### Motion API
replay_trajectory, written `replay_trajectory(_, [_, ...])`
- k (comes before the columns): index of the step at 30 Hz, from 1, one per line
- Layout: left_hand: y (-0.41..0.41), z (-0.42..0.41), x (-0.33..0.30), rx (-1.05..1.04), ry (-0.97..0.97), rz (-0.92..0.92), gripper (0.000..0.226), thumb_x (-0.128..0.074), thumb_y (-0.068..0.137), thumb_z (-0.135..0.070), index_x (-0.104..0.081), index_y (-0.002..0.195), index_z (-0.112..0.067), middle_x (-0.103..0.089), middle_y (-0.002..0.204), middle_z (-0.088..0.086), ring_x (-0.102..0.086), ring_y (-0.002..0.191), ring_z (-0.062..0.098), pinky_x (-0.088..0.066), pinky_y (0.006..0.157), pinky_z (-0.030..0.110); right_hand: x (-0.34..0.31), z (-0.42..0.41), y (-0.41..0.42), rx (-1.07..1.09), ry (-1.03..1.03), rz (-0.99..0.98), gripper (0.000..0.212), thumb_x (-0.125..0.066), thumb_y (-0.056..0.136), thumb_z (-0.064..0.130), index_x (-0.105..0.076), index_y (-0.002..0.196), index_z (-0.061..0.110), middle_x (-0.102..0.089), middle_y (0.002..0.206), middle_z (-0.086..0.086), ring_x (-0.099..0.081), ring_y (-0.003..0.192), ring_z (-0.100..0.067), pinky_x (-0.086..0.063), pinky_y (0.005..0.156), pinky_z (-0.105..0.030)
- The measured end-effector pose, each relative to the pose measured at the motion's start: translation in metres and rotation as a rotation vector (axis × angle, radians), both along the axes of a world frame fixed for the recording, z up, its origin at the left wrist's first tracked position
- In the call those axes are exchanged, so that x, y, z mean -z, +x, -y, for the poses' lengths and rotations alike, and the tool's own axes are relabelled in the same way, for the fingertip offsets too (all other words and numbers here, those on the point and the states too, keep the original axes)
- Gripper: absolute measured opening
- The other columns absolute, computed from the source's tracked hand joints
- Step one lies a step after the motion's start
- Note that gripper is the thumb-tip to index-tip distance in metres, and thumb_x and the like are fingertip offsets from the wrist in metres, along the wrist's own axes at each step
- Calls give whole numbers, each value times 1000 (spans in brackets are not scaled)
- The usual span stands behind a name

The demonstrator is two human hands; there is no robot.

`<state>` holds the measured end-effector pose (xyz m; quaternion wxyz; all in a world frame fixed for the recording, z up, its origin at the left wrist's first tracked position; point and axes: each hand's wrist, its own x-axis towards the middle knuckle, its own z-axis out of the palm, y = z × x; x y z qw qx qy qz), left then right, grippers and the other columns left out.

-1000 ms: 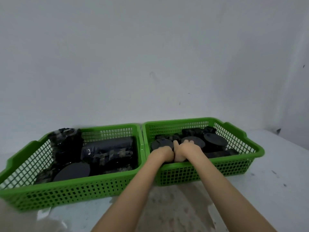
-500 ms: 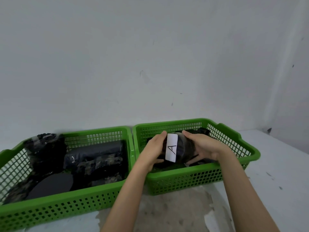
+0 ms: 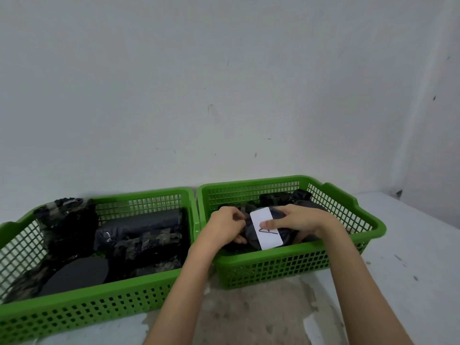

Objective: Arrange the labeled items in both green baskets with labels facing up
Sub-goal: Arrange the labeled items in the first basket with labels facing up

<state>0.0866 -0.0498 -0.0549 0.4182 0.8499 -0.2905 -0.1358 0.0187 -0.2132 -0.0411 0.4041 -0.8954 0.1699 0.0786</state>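
A: Nearest the cam was the worn tabletop point(image 3: 249, 314), both forearms reaching fwd over it. What did the hands have?

B: Both were on one black-wrapped item point(image 3: 286, 236) w/ a white label point(image 3: 266, 229), held low inside the right basket point(image 3: 293, 265), near its front wall. Label faced up, letter looked like "A", partly hidden. Right hand point(image 3: 303, 221) was curled over the item's top from the right, thumb pressed on the label. Left hand point(image 3: 225, 226) was closed on the item's left end, fingers tucked under.

A: Risks from there?

B: My guess: the wrap looked slick and the item rounded, so if let go w/o being bedded it could've rolled and put the label sideways or down. Thumb on the paper could've smudged or peeled it too.

A: Further back?

B: Other black bundles point(image 3: 283, 197) crowded the back of that basket, no labels showing. Uneven bed, so the item prob wouldn't sit flat; pushing it in might've tipped neighbours.

A: Left basket?

B: Left basket point(image 3: 99, 307) sat touching the right one, untouched by either hand. Long dark roll point(image 3: 142, 235), flat dark disc point(image 3: 77, 275), tall bundle point(image 3: 67, 220) at back left, no labels visible. Tall one looked tippy if bumped. Plain wall point(image 3: 224, 83) behind.
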Motion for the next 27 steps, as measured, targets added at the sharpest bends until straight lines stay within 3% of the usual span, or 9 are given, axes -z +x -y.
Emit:
replay_trajectory(2, [-3,-1,0,77,203,71,29,-47,93,-8,-47,65,-15,-60,74,9,-53,44,7,-43,51,22,1,-4,4,-11,-129,-79,67,-67,77,49,-45,132,19,-48,135,-3,-50,113,-22,-49,80,-31])
replay_trajectory(5, [-13,0,-2,123,525,176,37,-51,92,-19,-41,58,-9,-49,70,21,-49,64,28,-37,57,32,3,-15,13,-32,-311,-137,50,-74,69,50,-46,92,14,-47,83,0,-50,79,-21,-46,72,-36])
replay_trajectory(7, [-16,1,-3,118,570,190,35,-54,91,-23,-50,67,1,-56,86,28,-56,80,39,-45,68,41,7,-20,19,-37,-462,-157,55,-72,71,51,-55,99,7,-55,95,-9,-54,98,-28,-45,82,-40])
replay_trajectory(9, [-16,2,-1,91,562,211,37,-52,92,-18,-43,61,-1,-49,68,19,-53,69,36,-42,60,38,8,-23,20,-15,-546,-184,66,-70,73,52,-58,116,4,-58,120,-13,-46,121,-34,-41,97,-42])
replay_trajectory(12, [-15,3,-1,53,455,212,12,-43,91,-4,-53,91,0,-53,99,17,-55,87,31,-41,67,33,1,-23,14,-15,-493,-222,67,-68,79,42,-50,131,4,-53,136,-13,-51,118,-30,-46,95,-38])
replay_trajectory(14, [-13,3,-2,-19,325,199,32,-38,91,1,-42,123,4,-40,131,21,-49,114,34,-41,84,34,-6,-26,11,-11,-538,-144,64,-65,82,40,-46,132,5,-51,137,-12,-50,122,-30,-45,100,-40])
replay_trajectory(18, [-8,1,-4,-209,61,224,41,-35,89,6,-41,130,2,-37,137,17,-45,121,31,-38,97,33,-18,-35,34,-54,-589,104,66,-63,82,41,-40,134,8,-48,138,-14,-45,125,-32,-42,102,-45])
replay_trajectory(23, [-4,1,-1,-266,-69,165,45,-36,92,2,-34,136,-1,-34,139,16,-47,120,29,-39,98,32,-1,-51,82,-311,-619,-115,74,-59,85,33,-22,144,7,-41,144,-19,-45,127,-34,-42,102,-46])
replay_trajectory(27, [-1,1,0,-302,-178,109,53,-40,95,-5,-21,144,-1,-29,147,19,-43,128,30,-37,102,32,16,-35,89,-145,-292,125,66,-62,81,38,-34,133,8,-55,123,-14,-53,96,-23,-43,64,-26])
